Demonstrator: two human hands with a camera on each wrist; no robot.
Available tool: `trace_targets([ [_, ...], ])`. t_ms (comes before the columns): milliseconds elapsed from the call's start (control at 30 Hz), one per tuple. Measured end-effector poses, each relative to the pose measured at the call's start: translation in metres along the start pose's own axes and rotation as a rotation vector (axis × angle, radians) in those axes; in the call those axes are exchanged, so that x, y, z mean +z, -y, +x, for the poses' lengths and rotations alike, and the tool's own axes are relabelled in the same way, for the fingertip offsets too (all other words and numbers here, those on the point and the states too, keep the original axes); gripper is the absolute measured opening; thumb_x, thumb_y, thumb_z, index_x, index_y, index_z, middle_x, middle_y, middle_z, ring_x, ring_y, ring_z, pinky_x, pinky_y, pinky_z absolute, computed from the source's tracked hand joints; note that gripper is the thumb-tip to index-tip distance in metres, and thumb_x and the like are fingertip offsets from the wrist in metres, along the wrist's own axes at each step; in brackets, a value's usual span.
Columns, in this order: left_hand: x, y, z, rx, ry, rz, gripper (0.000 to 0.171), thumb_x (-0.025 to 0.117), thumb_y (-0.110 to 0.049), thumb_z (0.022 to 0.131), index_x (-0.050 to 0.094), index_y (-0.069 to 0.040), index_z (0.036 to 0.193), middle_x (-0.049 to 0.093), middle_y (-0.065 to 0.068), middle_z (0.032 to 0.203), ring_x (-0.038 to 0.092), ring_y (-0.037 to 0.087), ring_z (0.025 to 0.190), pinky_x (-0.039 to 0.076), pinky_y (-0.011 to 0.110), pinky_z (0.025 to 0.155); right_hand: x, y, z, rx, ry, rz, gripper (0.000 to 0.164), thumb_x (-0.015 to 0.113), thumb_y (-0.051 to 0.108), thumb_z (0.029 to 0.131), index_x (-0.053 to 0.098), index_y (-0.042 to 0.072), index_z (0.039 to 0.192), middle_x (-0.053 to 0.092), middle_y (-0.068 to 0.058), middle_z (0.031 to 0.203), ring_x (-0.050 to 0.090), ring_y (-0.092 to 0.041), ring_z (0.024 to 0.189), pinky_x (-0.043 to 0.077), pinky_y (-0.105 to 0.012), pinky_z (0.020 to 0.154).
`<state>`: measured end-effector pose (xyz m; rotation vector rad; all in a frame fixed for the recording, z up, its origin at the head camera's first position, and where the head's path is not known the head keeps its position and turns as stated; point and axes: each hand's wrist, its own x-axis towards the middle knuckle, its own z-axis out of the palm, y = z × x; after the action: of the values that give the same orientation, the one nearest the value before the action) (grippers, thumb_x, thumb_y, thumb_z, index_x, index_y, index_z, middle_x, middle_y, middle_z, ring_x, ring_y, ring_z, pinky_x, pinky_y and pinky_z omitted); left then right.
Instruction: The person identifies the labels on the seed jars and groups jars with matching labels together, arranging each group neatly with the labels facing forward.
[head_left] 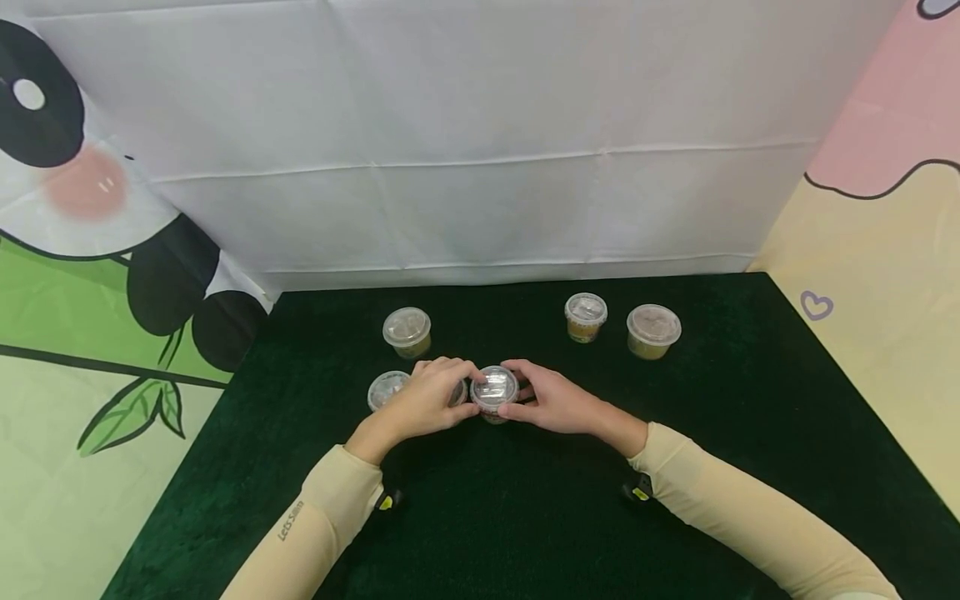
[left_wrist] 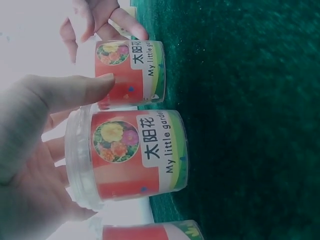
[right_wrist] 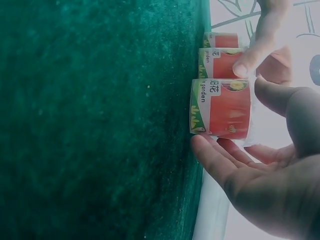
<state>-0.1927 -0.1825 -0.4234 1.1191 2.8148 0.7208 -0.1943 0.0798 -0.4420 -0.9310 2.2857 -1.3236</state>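
Note:
Three lidded plastic cups with red "My little garden" flower labels stand in a row on the dark green cloth. My left hand (head_left: 431, 396) reaches over the middle cup (left_wrist: 135, 155). Its thumb and forefinger touch the left side of the right-end cup (head_left: 495, 390). My right hand (head_left: 558, 400) holds that same right-end cup from the other side, thumb in front and fingers behind. The left-end cup (head_left: 387, 389) is partly hidden by my left hand. In the right wrist view the right-end cup (right_wrist: 222, 107) stands upright between thumb and fingers.
Behind the row, one lidded cup (head_left: 407, 329) stands at the left. Two more, a smaller cup (head_left: 585, 312) and a wider cup (head_left: 652, 329), stand at the back right. A white cloth wall (head_left: 480, 200) rises behind the green table cover (head_left: 495, 517).

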Motion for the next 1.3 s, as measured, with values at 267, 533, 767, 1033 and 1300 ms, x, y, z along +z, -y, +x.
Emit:
trace_targets([
  [267,0.003,-0.005,-0.001,0.022,-0.035,0.026,0.031,0.08,-0.018,0.087,0.068,-0.013,0.114,0.066,0.006,0.121,0.058,0.026,0.112,0.044,0.052,0.094,0.001,0.005,0.002,0.005,-0.012,-0.136,0.067,0.069,0.027,0.098,0.037,0.002,0.151,0.057,-0.012,0.133,0.063,-0.019,0.11,0.055,-0.028,0.086],
  [533,0.002,-0.006,0.0,0.017,-0.03,0.041,0.028,0.082,-0.016,0.085,0.068,-0.013,0.109,0.067,0.004,0.116,0.058,0.023,0.105,0.045,0.051,0.092,0.001,0.01,0.001,0.013,-0.002,-0.21,0.064,0.068,0.029,0.099,0.039,0.003,0.149,0.059,-0.009,0.127,0.062,-0.017,0.102,0.054,-0.029,0.081],
  [767,0.003,-0.007,0.003,0.011,-0.027,0.066,0.027,0.084,-0.017,0.084,0.069,-0.015,0.107,0.068,0.002,0.113,0.058,0.021,0.102,0.044,0.049,0.09,-0.001,0.011,0.001,0.015,0.005,-0.214,0.064,0.069,0.029,0.099,0.038,0.003,0.149,0.058,-0.009,0.127,0.062,-0.017,0.102,0.054,-0.029,0.082],
  [1033,0.0,-0.012,0.005,-0.008,-0.01,0.076,0.026,0.083,-0.016,0.084,0.068,-0.016,0.106,0.067,0.001,0.112,0.059,0.022,0.104,0.044,0.051,0.094,-0.002,0.01,0.0,0.008,0.003,-0.214,0.065,0.068,0.029,0.099,0.037,0.004,0.15,0.058,-0.008,0.126,0.061,-0.013,0.099,0.054,-0.029,0.08],
  [1300,0.003,-0.011,0.005,-0.016,-0.013,0.095,0.029,0.082,-0.017,0.084,0.067,-0.016,0.109,0.067,0.001,0.113,0.06,0.022,0.106,0.044,0.05,0.096,0.0,0.009,-0.002,0.02,-0.004,-0.178,0.065,0.068,0.028,0.099,0.036,0.005,0.151,0.057,-0.01,0.129,0.062,-0.012,0.098,0.055,-0.028,0.079],
])
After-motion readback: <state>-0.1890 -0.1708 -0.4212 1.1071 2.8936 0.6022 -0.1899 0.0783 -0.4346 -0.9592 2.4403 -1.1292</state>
